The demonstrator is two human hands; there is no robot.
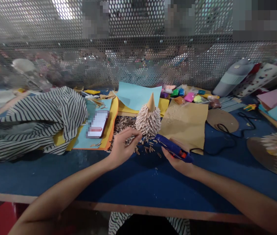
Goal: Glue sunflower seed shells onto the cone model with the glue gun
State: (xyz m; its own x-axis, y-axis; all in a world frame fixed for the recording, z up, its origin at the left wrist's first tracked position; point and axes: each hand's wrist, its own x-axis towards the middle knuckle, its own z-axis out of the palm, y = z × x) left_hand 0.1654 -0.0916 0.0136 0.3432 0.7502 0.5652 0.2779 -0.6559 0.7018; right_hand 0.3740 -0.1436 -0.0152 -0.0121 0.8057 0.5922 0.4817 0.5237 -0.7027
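A cone (149, 119) covered in overlapping pale seed shells stands upright on the table, its smooth tan tip bare. My right hand (181, 164) is wrapped round a blue glue gun (174, 149), whose nozzle points up and left toward the base of the cone. At the cone's lower left, my left hand (125, 143) is closed in a pinch; whatever lies between thumb and finger is too small to make out. Loose dark shells (122, 123) are heaped behind the left hand, and several more (149, 148) lie scattered before the cone.
Left of the hands are a phone (98, 124) on coloured paper and a striped cloth (45, 114). A brown paper sheet (187, 122), a black cord (226, 130) and a cardboard disc (223, 120) lie on the right. Behind, a perforated metal panel (138, 62) rises.
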